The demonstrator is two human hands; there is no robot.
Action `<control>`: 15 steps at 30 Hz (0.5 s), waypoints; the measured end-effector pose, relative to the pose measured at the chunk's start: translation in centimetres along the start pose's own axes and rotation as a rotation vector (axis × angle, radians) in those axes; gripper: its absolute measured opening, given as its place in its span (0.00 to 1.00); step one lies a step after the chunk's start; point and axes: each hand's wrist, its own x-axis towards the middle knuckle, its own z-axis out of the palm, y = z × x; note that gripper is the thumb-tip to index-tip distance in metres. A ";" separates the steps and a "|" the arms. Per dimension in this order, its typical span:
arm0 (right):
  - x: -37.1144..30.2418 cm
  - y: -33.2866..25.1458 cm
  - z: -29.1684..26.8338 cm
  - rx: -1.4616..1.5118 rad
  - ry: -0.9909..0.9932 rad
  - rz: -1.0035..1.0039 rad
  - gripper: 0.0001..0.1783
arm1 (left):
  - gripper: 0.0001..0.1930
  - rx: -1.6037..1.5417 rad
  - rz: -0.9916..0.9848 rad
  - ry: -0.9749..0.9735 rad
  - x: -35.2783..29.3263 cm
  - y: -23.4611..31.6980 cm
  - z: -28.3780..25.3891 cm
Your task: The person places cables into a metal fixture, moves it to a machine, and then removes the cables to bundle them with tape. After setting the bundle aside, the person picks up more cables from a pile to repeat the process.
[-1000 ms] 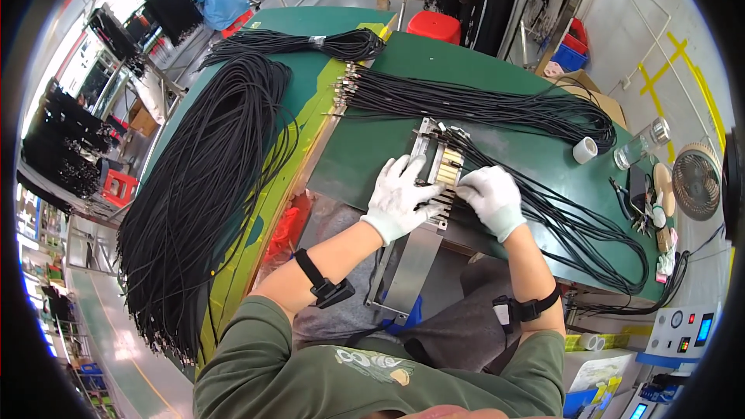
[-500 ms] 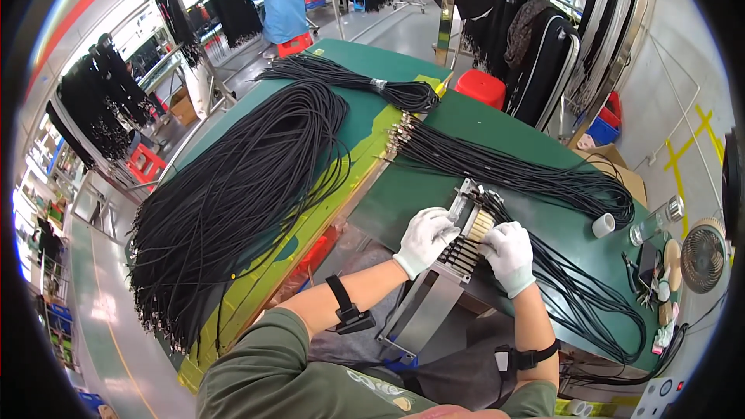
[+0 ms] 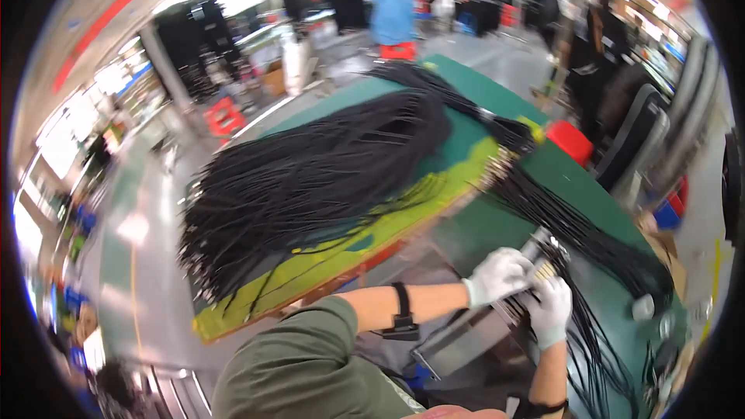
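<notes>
fingers half-curled, the white-gloved left hand (image 3: 500,275) and white-gloved right hand (image 3: 550,310) sit at the slim silver metal fixture (image 3: 535,246), near right; i cannot tell their hold. snagging the long thin black cables (image 3: 587,337) beside it could pull ends askew.

We tag: green tabletop (image 3: 469,84), yellow-green strip (image 3: 260,296) along it; cables (image 3: 310,178) black, left and right; left glove (image 3: 498,275) and right glove (image 3: 549,312) plain white; metal fixture (image 3: 466,348) silver-grey; near sleeve (image 3: 283,361) olive green; far jacket (image 3: 393,14) light blue; far-right stool (image 3: 570,142) red; left floor (image 3: 161,233) banded green and grey.
</notes>
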 end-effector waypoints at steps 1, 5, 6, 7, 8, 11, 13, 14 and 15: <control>-0.3 0.1 -0.2 -0.053 -0.006 -0.006 0.11 | 0.08 -0.015 0.004 -0.017 0.1 0.1 0.5; -1.6 1.8 0.8 -0.077 -0.042 0.000 0.13 | 0.08 -0.055 -0.034 0.023 -0.3 0.0 1.9; -2.2 2.6 0.8 -0.052 -0.063 0.011 0.12 | 0.08 -0.046 -0.035 0.050 -0.5 -0.2 2.2; -2.6 3.5 0.6 -0.030 -0.085 0.026 0.12 | 0.08 -0.014 -0.053 0.069 -0.6 -0.7 2.1; -2.8 4.7 0.3 -0.027 -0.100 0.010 0.11 | 0.08 -0.041 -0.127 0.096 -0.6 -1.0 1.8; -2.8 5.9 -1.9 -0.015 -0.187 0.071 0.10 | 0.08 -0.122 -0.268 0.143 -0.7 -1.7 1.7; -2.6 5.2 -3.1 -0.006 -0.318 0.232 0.12 | 0.07 -0.077 -0.236 0.139 -0.7 -1.7 1.5; -2.5 4.6 -3.1 -0.004 -0.320 0.228 0.12 | 0.07 -0.059 -0.218 0.132 -0.6 -1.6 1.6; -2.4 3.9 -3.2 0.058 -0.279 0.303 0.13 | 0.07 -0.057 -0.220 0.135 -0.6 -1.5 1.7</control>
